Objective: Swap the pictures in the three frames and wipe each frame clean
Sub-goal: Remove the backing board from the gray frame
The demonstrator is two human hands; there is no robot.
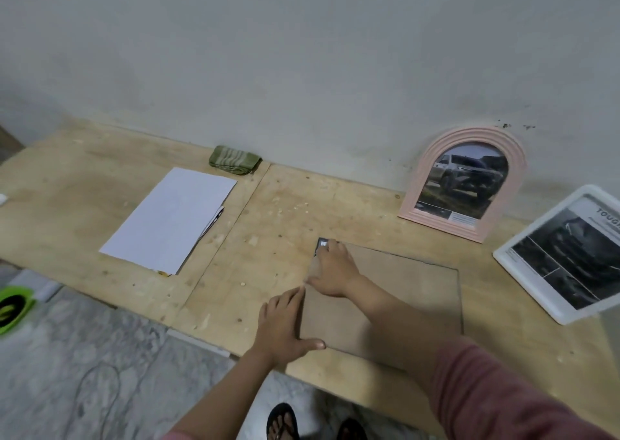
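The frame lying face down sits at the near right part of the surface, its brown backing board up, and this is the piece you are working on. Your right hand reaches across to the far left corner, fingers bent down onto the board near a small dark corner piece (whether they pinch a tab or just press there, I cannot tell). Your left hand lies flat along the near left edge, fingers straight and together, thumb spread along the front edge.

Judging by this, the backing is being freed or seated. Keep the left palm pressing down so the frame does not slide on the plywood, and work the corner gently; a thin board probably bends or creases if levered from one point only.

The loose white sheets lie well apart to the left, the folded green cloth by the wall behind them, ready for wiping. The pink arched frame leans upright on the wall; the white frame lies at the far right.
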